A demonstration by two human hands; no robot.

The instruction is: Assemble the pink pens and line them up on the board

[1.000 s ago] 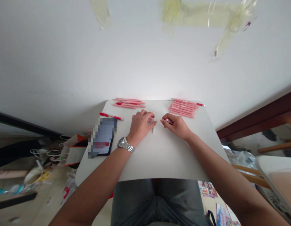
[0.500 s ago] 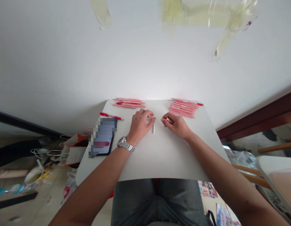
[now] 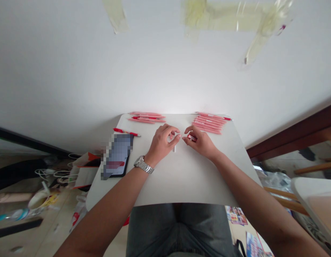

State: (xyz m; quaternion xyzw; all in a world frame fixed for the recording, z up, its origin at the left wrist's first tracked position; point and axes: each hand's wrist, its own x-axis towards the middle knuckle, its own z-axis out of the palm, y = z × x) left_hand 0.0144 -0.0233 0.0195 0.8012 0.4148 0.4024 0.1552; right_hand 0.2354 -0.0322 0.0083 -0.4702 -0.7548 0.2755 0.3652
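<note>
Both of my hands meet over the middle of a small white table (image 3: pixel 181 178). My left hand (image 3: pixel 162 142), with a metal watch on the wrist, is curled and pinches a small clear piece I cannot name. A thin white tube (image 3: pixel 174 147) lies on the table just under its fingertips. My right hand (image 3: pixel 199 141) is closed on a small red pen part (image 3: pixel 191 136). The fingertips of the two hands are nearly touching. A row of pink pens (image 3: pixel 208 123) lies just beyond my right hand, and another group of pink pens (image 3: pixel 146 117) beyond my left.
A red pen (image 3: pixel 126 132) lies at the table's left edge above a dark tablet (image 3: pixel 117 155). A white wall stands right behind the table. Bags and clutter cover the floor at the left; a wooden chair (image 3: pixel 312 200) is at the right.
My left hand has lifted its fingers and moved slightly right toward my right hand. My right hand has raised its fingers, showing the red part more clearly.
</note>
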